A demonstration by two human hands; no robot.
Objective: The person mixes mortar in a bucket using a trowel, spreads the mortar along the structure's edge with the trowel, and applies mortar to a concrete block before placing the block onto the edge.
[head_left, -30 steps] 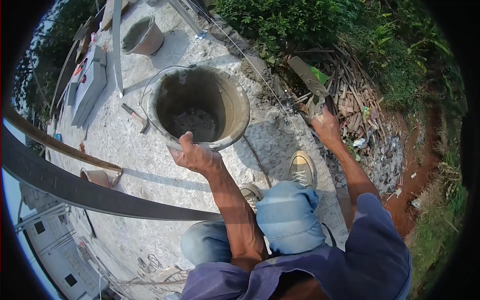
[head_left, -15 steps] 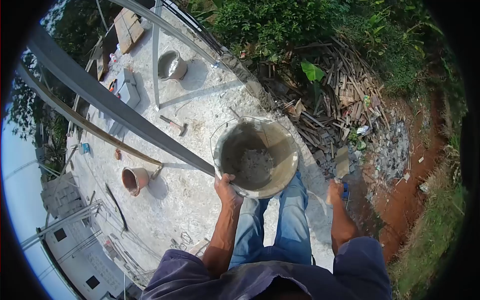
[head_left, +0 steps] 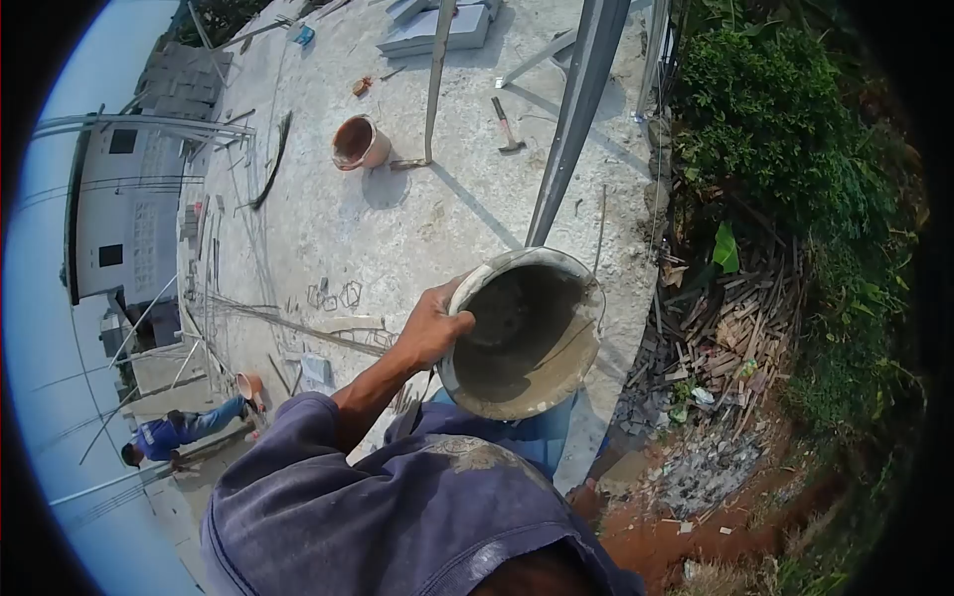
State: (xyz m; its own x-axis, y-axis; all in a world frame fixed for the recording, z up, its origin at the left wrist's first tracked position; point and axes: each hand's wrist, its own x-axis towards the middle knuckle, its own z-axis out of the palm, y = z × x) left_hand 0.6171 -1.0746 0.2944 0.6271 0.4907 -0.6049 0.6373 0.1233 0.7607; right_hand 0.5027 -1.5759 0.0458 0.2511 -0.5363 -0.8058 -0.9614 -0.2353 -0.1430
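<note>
My left hand (head_left: 434, 326) is closed round the left rim of a large mortar bucket (head_left: 522, 372). The bucket tilts, its mouth facing up toward me, and grey mortar coats the inside. A thin wire handle (head_left: 600, 308) hangs along its right side. Of my right hand (head_left: 588, 500) only a small patch of skin shows low beside the slab edge; its fingers cannot be made out. A steel post (head_left: 571, 129) rises just beyond the bucket. Farther off on the concrete lies a hammer (head_left: 508, 127).
An orange-brown bucket (head_left: 362, 145) stands on the concrete slab (head_left: 288, 199). Grey blocks (head_left: 432, 33) lie at the back. On the right the slab ends above a wood scrap heap (head_left: 740, 328) and rubble. A co-worker (head_left: 184, 430) bends near another bucket (head_left: 248, 384) at lower left.
My view has swung left, bringing the co-worker into sight. The bucket has tilted and come closer to my body, still in my left hand. My right hand has dropped mostly from sight.
</note>
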